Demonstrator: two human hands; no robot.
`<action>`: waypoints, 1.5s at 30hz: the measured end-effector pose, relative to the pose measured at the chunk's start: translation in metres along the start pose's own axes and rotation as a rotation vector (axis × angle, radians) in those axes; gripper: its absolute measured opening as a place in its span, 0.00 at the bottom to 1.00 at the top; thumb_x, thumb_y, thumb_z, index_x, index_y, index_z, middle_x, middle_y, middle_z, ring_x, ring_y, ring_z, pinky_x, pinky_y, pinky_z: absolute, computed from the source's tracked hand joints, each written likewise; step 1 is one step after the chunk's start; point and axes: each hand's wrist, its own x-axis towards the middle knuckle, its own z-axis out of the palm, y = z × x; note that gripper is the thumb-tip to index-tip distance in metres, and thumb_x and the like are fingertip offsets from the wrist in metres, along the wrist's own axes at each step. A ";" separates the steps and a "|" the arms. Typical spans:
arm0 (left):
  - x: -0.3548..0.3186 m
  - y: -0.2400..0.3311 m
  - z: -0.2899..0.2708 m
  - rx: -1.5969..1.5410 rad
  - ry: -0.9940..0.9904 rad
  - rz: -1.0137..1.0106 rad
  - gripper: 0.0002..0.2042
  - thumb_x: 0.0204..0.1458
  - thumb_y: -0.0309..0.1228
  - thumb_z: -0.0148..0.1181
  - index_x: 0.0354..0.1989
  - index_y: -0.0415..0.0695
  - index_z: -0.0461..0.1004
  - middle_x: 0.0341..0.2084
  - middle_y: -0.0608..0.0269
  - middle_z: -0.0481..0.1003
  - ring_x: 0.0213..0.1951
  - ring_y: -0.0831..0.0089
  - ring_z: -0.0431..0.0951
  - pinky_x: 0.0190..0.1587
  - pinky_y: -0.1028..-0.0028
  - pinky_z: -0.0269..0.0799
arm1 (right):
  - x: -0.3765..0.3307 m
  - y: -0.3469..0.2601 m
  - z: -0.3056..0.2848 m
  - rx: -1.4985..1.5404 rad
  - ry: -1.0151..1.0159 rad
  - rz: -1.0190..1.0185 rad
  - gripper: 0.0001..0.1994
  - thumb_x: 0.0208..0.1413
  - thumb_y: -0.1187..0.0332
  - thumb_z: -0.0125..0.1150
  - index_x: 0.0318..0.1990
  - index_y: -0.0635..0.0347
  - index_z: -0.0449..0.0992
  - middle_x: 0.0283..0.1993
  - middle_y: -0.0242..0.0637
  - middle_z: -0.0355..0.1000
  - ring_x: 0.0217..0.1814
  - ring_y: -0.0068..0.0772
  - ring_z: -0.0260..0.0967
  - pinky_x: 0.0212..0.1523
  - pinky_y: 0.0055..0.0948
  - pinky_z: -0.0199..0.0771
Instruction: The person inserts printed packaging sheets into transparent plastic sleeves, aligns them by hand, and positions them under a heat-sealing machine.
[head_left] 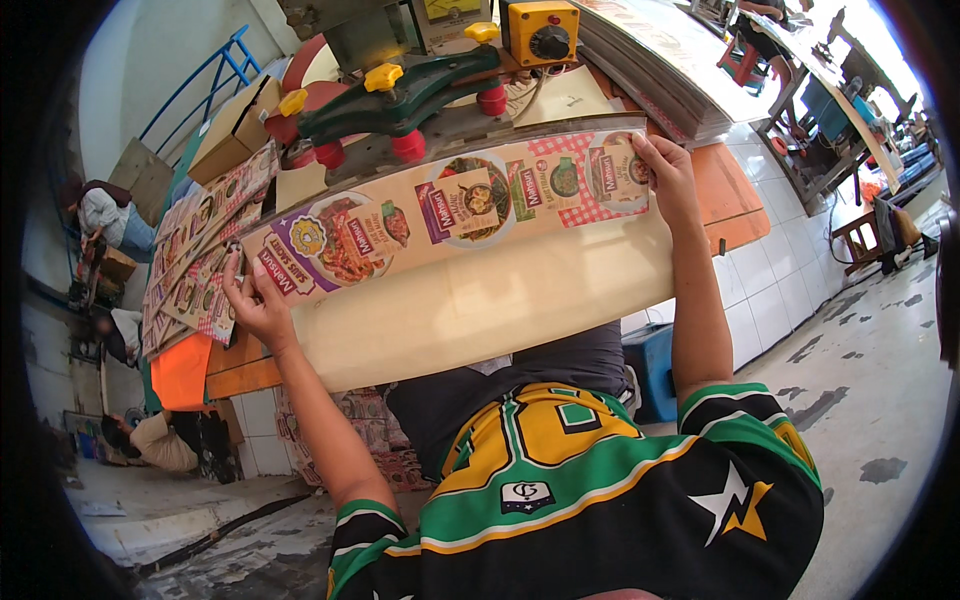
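Note:
A long cream sheet (480, 300) with a printed band (465, 205) of food pictures along its far side lies across the table in front of me, its plain near part curving down toward my lap. My left hand (262, 305) grips its left end, thumb on top. At the far right corner, my right hand (668, 178) pinches the edge between thumb and fingers. Just beyond the sheet stands a machine with a dark green bracket (420, 105), yellow knobs and red feet. The far edge of the sheet lies close to these feet.
Loose printed sheets (195, 265) pile up on the left beside a cardboard box (232, 130) and an orange sheet (182, 375). A yellow control box (540, 32) tops the machine. Tall stacked sheets (670, 70) stand far right. A blue container (652, 370) sits below. Other people work at left.

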 end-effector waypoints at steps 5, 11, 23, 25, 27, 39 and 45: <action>0.000 0.001 0.000 0.029 0.013 -0.028 0.21 0.67 0.31 0.56 0.65 0.38 0.64 0.46 0.46 0.80 0.43 0.74 0.80 0.43 0.78 0.75 | -0.003 -0.004 0.003 0.022 0.017 0.003 0.15 0.67 0.56 0.61 0.32 0.55 0.82 0.22 0.15 0.64 0.21 0.06 0.51 0.22 0.16 0.48; 0.000 -0.001 0.001 -0.013 0.013 -0.011 0.21 0.67 0.31 0.56 0.66 0.38 0.64 0.46 0.46 0.80 0.45 0.73 0.80 0.44 0.78 0.75 | -0.001 -0.001 0.000 0.021 0.013 0.027 0.15 0.67 0.56 0.62 0.33 0.55 0.83 0.22 0.15 0.65 0.21 0.06 0.52 0.22 0.16 0.48; 0.000 0.005 0.002 0.030 0.013 0.014 0.20 0.67 0.31 0.56 0.64 0.38 0.67 0.42 0.53 0.82 0.37 0.80 0.78 0.38 0.81 0.71 | -0.001 -0.003 0.003 0.049 0.018 0.009 0.14 0.67 0.57 0.61 0.33 0.56 0.82 0.21 0.14 0.64 0.20 0.06 0.50 0.21 0.16 0.47; 0.001 0.002 -0.002 0.069 -0.010 0.001 0.19 0.67 0.31 0.56 0.64 0.38 0.68 0.43 0.55 0.81 0.37 0.80 0.78 0.38 0.82 0.71 | -0.001 -0.002 0.004 0.071 0.002 -0.011 0.14 0.67 0.58 0.61 0.33 0.55 0.82 0.21 0.14 0.63 0.21 0.05 0.50 0.21 0.16 0.47; 0.002 0.002 -0.003 0.107 -0.034 -0.012 0.19 0.67 0.30 0.56 0.64 0.38 0.68 0.44 0.56 0.81 0.37 0.80 0.78 0.38 0.82 0.71 | 0.000 -0.001 -0.003 0.075 -0.026 -0.001 0.14 0.66 0.58 0.63 0.36 0.59 0.83 0.24 0.18 0.69 0.23 0.06 0.57 0.23 0.15 0.52; 0.000 0.010 0.003 0.000 -0.058 -0.015 0.21 0.67 0.31 0.57 0.66 0.38 0.66 0.43 0.58 0.80 0.38 0.80 0.77 0.42 0.82 0.71 | -0.003 -0.002 -0.001 0.111 -0.023 -0.005 0.13 0.66 0.58 0.63 0.42 0.59 0.82 0.26 0.16 0.70 0.22 0.04 0.54 0.22 0.13 0.48; -0.001 0.009 0.005 0.011 -0.030 -0.060 0.22 0.66 0.34 0.59 0.64 0.38 0.67 0.29 0.68 0.75 0.30 0.84 0.67 0.34 0.82 0.66 | -0.001 0.006 -0.006 0.092 -0.023 -0.051 0.11 0.66 0.59 0.63 0.43 0.58 0.82 0.24 0.14 0.66 0.20 0.04 0.47 0.20 0.14 0.42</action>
